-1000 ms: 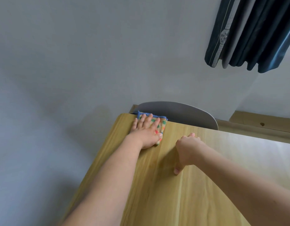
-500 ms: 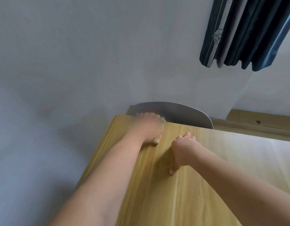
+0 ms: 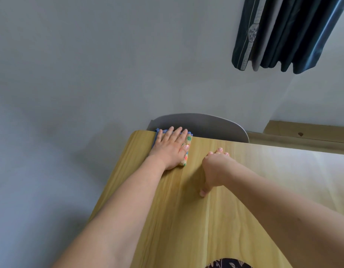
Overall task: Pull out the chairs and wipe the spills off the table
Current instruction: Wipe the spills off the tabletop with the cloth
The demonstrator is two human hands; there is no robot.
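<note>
My left hand (image 3: 170, 147) lies flat on a folded cloth (image 3: 187, 141), patterned in orange and green with a blue edge, at the far left corner of the light wooden table (image 3: 186, 219). The fingertips reach the table's far edge. My right hand (image 3: 215, 171) rests beside it on the tabletop, fingers curled under, thumb pointing back, holding nothing. A grey chair back (image 3: 206, 124) rises just behind the far edge, close to the cloth. No spill shows on the wood.
A grey wall fills the left and back. Dark clothes (image 3: 283, 33) hang at the upper right. A wooden ledge (image 3: 306, 132) runs behind the table on the right. The table's left edge drops off beside my left forearm.
My left hand slid the cloth forward to the far edge and spread flat again, after being bunched over it half a second ago. My right hand stayed roughly in place.
</note>
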